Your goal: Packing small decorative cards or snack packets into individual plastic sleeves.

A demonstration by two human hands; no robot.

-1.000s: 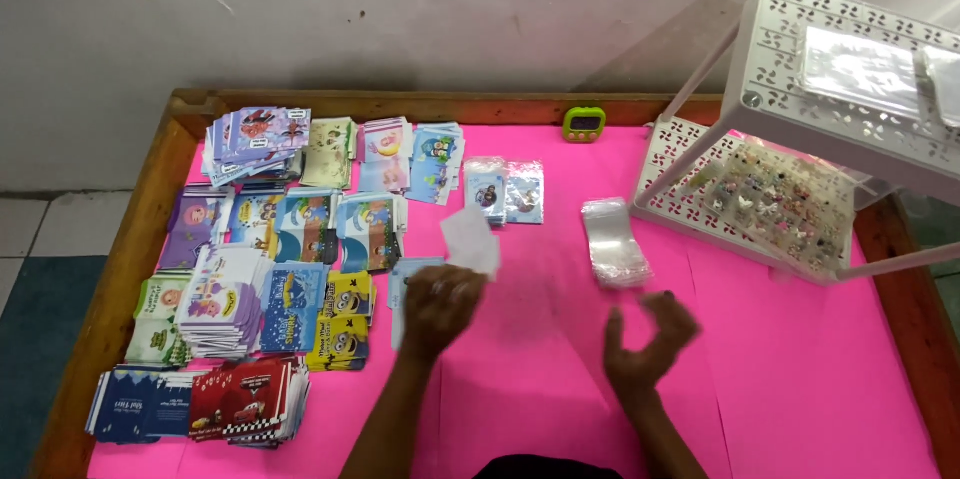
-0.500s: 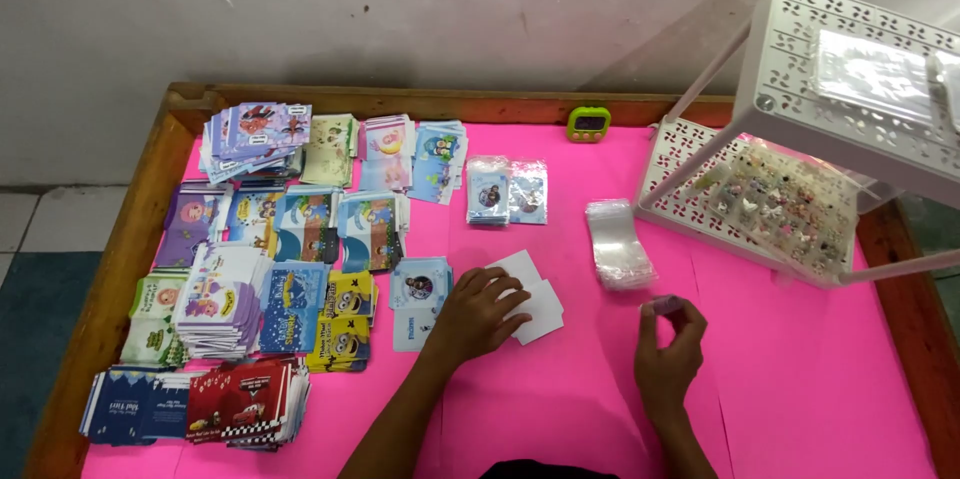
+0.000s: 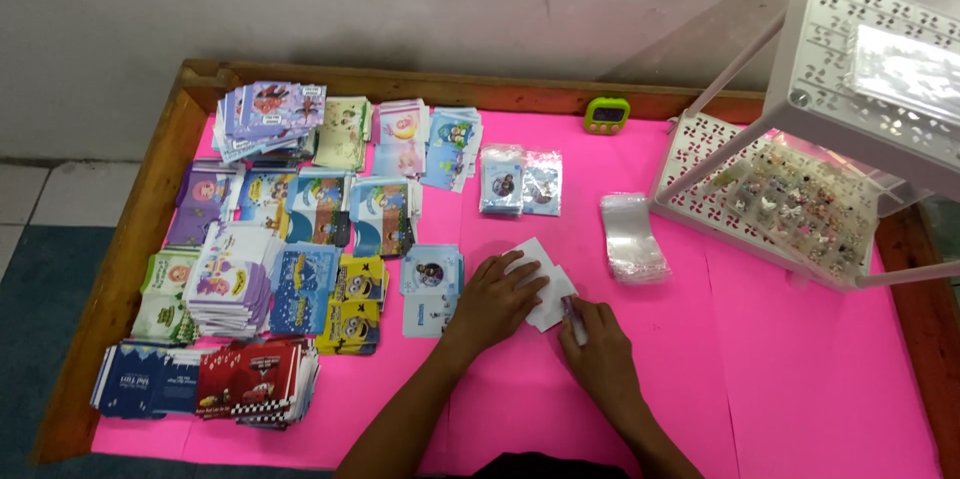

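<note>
Pressing down with my left hand (image 3: 497,297), I keep the small white cards (image 3: 545,284) flat on the pink table (image 3: 760,359), palm spread over their left half, fingers laid flat rather than curled shut. My right hand (image 3: 598,349) sits just at five o'clock of them, its fingertips pinching something small at the cards' lower right edge; what exactly it grips I cannot tell. At two o'clock lies the stack of clear sleeves (image 3: 630,237), untouched. Two filled sleeves (image 3: 520,182) rest at twelve o'clock, so a little looks done. From nine to eleven o'clock the stacks of printed cards (image 3: 290,239) remain, and I judge most work is ahead. A white rack (image 3: 800,189) with small trinkets stands at two o'clock, farther out.
</note>
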